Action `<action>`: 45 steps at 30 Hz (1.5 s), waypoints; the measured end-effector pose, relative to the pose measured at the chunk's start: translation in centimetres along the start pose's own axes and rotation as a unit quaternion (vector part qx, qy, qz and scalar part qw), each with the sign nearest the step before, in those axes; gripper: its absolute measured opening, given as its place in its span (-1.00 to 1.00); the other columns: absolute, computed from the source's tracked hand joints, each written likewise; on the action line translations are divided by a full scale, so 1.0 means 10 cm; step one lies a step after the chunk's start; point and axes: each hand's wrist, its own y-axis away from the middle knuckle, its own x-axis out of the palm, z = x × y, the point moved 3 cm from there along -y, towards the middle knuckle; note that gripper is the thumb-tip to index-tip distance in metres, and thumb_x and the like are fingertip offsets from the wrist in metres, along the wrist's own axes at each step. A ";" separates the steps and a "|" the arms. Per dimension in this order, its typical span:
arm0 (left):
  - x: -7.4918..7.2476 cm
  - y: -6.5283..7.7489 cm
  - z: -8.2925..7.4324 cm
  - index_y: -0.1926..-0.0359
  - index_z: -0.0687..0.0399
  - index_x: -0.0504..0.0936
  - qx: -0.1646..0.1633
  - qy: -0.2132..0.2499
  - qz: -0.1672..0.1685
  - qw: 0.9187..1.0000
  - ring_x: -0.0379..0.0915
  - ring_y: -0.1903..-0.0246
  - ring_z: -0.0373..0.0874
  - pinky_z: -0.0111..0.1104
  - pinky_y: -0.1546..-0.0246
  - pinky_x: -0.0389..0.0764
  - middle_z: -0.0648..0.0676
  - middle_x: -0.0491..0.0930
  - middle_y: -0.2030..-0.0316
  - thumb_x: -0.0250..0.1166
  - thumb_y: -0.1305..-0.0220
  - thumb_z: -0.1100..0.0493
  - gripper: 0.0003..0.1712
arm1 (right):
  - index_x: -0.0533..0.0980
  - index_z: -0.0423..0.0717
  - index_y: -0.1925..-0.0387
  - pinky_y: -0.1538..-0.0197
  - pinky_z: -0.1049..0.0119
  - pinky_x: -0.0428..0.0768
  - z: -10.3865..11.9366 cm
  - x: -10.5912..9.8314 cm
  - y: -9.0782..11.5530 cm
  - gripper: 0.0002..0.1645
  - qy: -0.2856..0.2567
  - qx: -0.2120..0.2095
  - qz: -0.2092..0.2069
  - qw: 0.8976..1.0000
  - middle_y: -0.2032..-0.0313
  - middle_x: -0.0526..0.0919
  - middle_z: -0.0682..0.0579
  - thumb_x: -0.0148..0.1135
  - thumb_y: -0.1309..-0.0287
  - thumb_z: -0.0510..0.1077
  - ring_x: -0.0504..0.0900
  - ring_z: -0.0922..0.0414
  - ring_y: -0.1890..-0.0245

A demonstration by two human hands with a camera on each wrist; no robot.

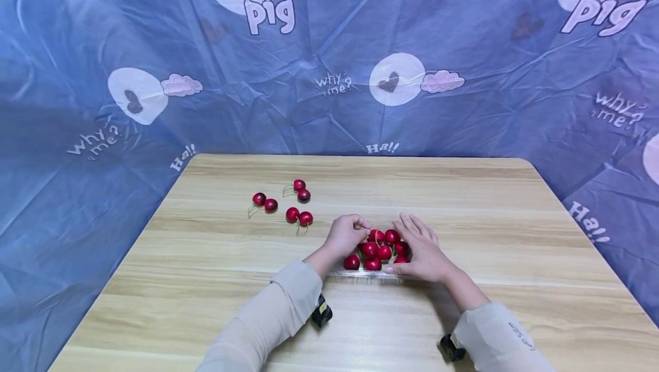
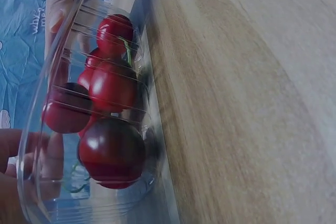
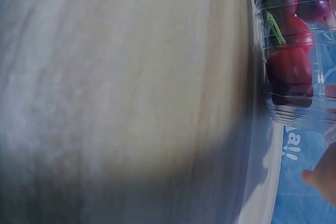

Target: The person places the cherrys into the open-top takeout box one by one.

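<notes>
A clear plastic box (image 1: 368,273) full of red cherries (image 1: 384,252) lies on the table in front of me. At its left rim is my left hand (image 1: 346,237), with bent fingers drawn together over the cherries; whether a stem is between the fingertips is unclear. My right hand (image 1: 423,254) lies along the box's right side, fingers extended forward and thumb near the front corner. In the left wrist view, dark red cherries (image 2: 112,153) show through the ribbed box wall (image 2: 47,72). The right wrist view has the box's end with cherries (image 3: 290,72) and a fingertip (image 3: 321,177).
Beyond the box to the left lie three cherry pairs with green stems: one pair (image 1: 265,202), another pair (image 1: 301,190) farther back, and a pair (image 1: 299,216) nearer the box. A printed blue cloth (image 1: 309,114) hangs behind the wooden table (image 1: 170,280).
</notes>
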 end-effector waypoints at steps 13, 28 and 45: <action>0.02 -0.05 0.00 0.43 0.28 0.54 -0.029 0.015 -0.011 0.999 0.40 0.61 -0.25 -0.52 0.57 0.47 0.11 0.53 0.51 0.19 0.00 0.42 -0.94 | 0.09 -0.28 -0.21 -0.11 -0.21 -0.18 0.00 -0.02 0.01 0.20 0.001 0.001 0.003 1.000 -0.25 -0.06 -0.27 0.27 0.39 0.34 -0.20 -0.16 -0.23; -0.13 -0.02 -0.01 0.37 0.32 0.53 -0.020 0.036 -0.018 0.999 0.50 0.51 -0.09 -0.42 0.45 0.54 0.14 0.55 0.50 0.17 -0.01 0.42 -0.90 | 0.10 -0.28 -0.20 -0.10 -0.23 -0.17 0.00 -0.03 0.03 0.19 0.001 0.003 0.000 1.000 -0.24 -0.06 -0.27 0.29 0.39 0.33 -0.20 -0.17 -0.23; -0.46 0.06 0.12 0.31 0.39 0.52 -0.035 0.074 -0.040 0.996 0.50 0.45 -0.04 -0.44 0.43 0.54 0.14 0.54 0.48 0.18 -0.03 0.37 -0.84 | 0.10 -0.25 -0.21 -0.11 -0.23 -0.19 0.00 0.00 0.01 0.19 0.000 0.006 0.006 1.000 -0.26 -0.08 -0.24 0.29 0.39 0.33 -0.21 -0.15 -0.23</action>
